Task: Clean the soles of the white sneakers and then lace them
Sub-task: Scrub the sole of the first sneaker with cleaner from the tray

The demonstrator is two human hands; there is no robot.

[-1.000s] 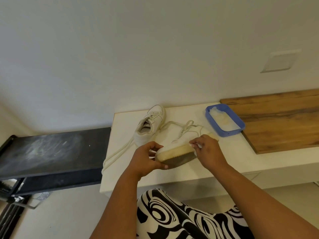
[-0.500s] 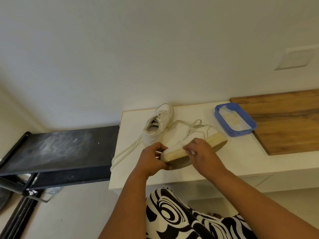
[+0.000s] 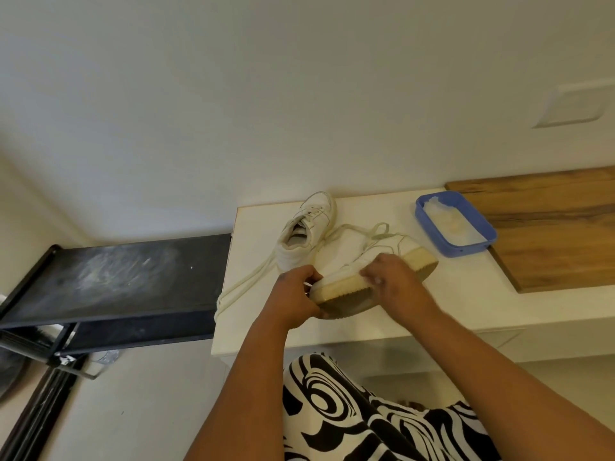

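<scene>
I see the white leather sneaker with a cream rubber sole (image 3: pixel 372 261) tipped on its side near the front edge of the white tabletop (image 3: pixel 449 294), its dark, dirty tread facing me and its toe pointing toward the right end. The left hand (image 3: pixel 294 299) grips the heel end, fingers curled round the back of the shoe and thumb under the tread. The right hand (image 3: pixel 394 284) lies over the sidewall of the sole at mid-length with fingers bent down onto the cream rubber; something small and pale shows at its fingertips, but I cannot tell what it is or whether it is pinched.

The second white leather sneaker (image 3: pixel 306 229) stands upright just behind the held one, toward the back left corner of the tabletop, toe to the wall, its opening facing me. A long off-white shoelace (image 3: pixel 246 281) trails from this pair across the tabletop and over its left edge.

Further right, a blue rectangular plastic tray holding whitish material (image 3: pixel 456 224) sits near the back edge, touching a brown wooden board (image 3: pixel 559 234) that covers the right end. A black metal rack (image 3: pixel 109 281) stands left of the tabletop. Black-and-white patterned fabric (image 3: pixel 366 420) fills the lower frame.
</scene>
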